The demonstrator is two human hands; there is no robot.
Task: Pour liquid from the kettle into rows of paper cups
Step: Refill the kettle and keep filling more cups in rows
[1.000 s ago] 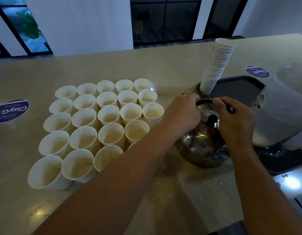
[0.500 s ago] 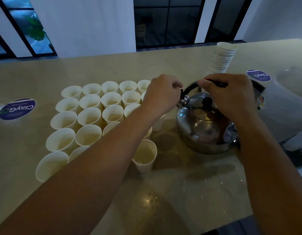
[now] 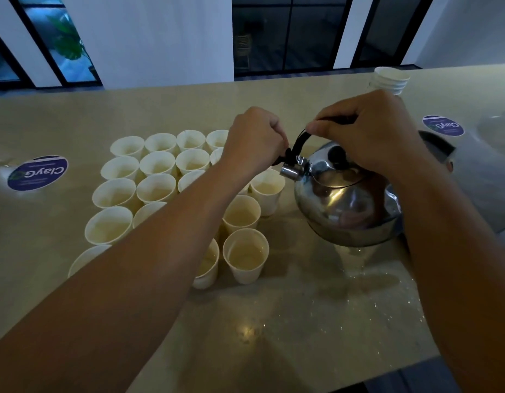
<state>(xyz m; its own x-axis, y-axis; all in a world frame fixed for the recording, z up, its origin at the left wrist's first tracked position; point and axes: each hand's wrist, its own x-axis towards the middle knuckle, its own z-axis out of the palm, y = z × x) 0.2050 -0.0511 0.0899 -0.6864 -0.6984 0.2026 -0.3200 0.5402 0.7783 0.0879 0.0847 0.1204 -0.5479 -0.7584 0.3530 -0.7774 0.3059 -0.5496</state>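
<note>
Clenched the right grip over the top of the black handle, with the kettle hanging beneath it, clear of the counter and tipped down toward the left. Pinched with the left grip a small black tab at the handle's lower end, just above the spout; could not tell whether the spout cap stood open. Saw no stream leaving the spout.

Found the paper cups packed in rows below and to the left of the left grip, partly hidden under that forearm. Noted the nearest cup just below the spout and slightly left of it, closer to the left grip than to the right. Ran the kettle's long axis, spout to rear, roughly left to right, so judged that further tipping leftward would send liquid toward that cup. Made out pale liquid in several cups already, though levels were hard to read.

Showed a glossy beige surface with wet speckles under and in front of the kettle, and round blue stickers far out beyond either grip. Left a stack of spare cups behind the right grip. Beyond the counter: white walls, dark-framed windows and a plant.
</note>
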